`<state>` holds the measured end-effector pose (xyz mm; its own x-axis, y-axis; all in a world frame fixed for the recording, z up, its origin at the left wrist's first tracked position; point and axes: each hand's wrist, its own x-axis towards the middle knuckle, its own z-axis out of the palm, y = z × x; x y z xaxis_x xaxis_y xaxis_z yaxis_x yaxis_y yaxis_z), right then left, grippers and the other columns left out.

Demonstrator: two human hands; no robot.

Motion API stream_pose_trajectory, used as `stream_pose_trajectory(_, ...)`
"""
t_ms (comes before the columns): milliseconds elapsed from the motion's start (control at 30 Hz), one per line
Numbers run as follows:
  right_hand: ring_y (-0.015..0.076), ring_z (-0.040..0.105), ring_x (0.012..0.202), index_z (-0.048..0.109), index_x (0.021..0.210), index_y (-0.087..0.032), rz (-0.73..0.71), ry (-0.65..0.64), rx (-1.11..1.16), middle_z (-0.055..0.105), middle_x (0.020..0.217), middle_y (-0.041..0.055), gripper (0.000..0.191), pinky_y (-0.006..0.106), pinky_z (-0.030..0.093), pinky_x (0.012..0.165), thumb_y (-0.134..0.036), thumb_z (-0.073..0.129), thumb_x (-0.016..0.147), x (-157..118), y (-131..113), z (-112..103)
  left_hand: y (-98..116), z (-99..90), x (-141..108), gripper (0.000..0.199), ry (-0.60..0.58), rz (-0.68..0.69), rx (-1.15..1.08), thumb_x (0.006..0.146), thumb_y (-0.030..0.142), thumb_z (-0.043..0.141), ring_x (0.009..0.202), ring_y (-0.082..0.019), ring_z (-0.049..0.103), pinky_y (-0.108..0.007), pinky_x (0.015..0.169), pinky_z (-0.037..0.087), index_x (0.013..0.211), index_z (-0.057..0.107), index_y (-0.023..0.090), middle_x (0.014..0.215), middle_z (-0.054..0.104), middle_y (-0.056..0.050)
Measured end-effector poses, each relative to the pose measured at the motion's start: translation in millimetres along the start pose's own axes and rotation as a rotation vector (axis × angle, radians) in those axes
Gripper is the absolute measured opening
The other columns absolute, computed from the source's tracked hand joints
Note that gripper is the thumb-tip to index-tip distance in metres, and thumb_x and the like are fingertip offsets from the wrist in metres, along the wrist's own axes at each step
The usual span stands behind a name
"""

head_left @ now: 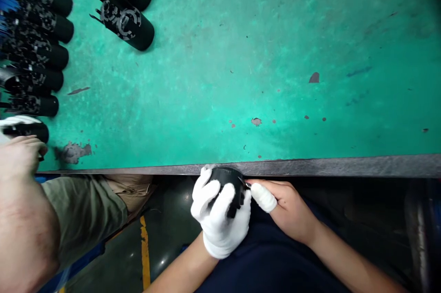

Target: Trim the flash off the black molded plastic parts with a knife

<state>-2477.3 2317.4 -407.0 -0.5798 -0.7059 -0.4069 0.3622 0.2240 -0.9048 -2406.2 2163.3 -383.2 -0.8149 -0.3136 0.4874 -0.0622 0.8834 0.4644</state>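
Note:
My left hand (220, 219), in a white glove, is wrapped around a black cylindrical plastic part (225, 176) just off the table's front edge. My right hand (289, 205) is bare apart from a white covering on the thumb. Between thumb and forefinger it pinches a small, thin metal blade-like tool (246, 185), whose tip meets the right side of the black part. Fingers hide most of that tool, so its exact kind does not show.
Black housings (138, 31) stand or lie at the back left of the green table (220, 81). Several more (51, 56) line the left edge. A co-worker's bare hand (20, 153) and white-gloved hand (19, 121) hold another black part (39, 131) there.

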Motion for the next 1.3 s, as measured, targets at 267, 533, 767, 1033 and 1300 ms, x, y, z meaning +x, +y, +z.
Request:
stream_pose_trajectory(267,0.0194,0.060,0.081,0.068,0.080,-0.021,0.028,0.051,-0.074,0.068,0.082,0.0015,0.039,0.032,0.049,0.078,-0.045,0.046,0.102,8,-4,-1,-2,0.3,-2,0.060,0.001,0.020,0.000,0.061,0.006,0.089,0.126,-0.039,0.058,-0.064,0.105,0.053,0.112,0.059,0.020,0.117,0.046,-0.006)
stream_pose_trajectory(533,0.0230,0.066,0.083,0.074,0.081,-0.022,0.030,-0.010,0.003,0.068,0.071,0.0017,0.045,0.037,0.054,0.086,-0.050,0.045,0.100,9,-1,-5,-1,-1.2,-4,0.065,-0.015,-0.016,-0.026,0.062,0.004,0.087,0.128,-0.039,0.057,-0.064,0.108,0.051,0.118,0.059,0.022,0.119,0.046,-0.007)
stream_pose_trajectory(767,0.0207,0.063,0.090,0.071,0.082,-0.021,0.031,0.023,-0.048,0.072,0.089,0.0017,0.038,0.032,0.050,0.087,-0.043,0.046,0.101,12,-9,-6,-1,0.4,3,0.059,-0.020,0.008,-0.012,0.060,0.004,0.088,0.123,-0.038,0.058,-0.065,0.106,0.053,0.110,0.060,0.021,0.113,0.045,-0.006)
stream_pose_trajectory(1033,0.0201,0.058,0.083,0.073,0.091,-0.020,0.114,0.042,0.034,0.065,0.082,0.0032,0.044,0.032,0.047,0.081,-0.052,0.045,0.101,8,-3,1,-4,-11.2,6,0.064,-0.046,-0.033,-0.156,0.061,0.004,0.086,0.126,-0.036,0.057,-0.063,0.109,0.050,0.116,0.060,0.026,0.120,0.048,-0.006)
stream_pose_trajectory(1300,0.0147,0.046,0.067,0.071,0.123,-0.022,0.202,-0.004,0.201,0.054,0.074,0.0006,0.050,0.030,0.039,0.065,-0.058,0.045,0.100,-22,7,-3,0,-47.0,22,0.077,-0.059,-0.755,-1.005,0.075,0.062,0.079,0.135,-0.042,0.052,-0.064,0.110,0.048,0.138,0.048,0.031,0.146,0.045,-0.014)
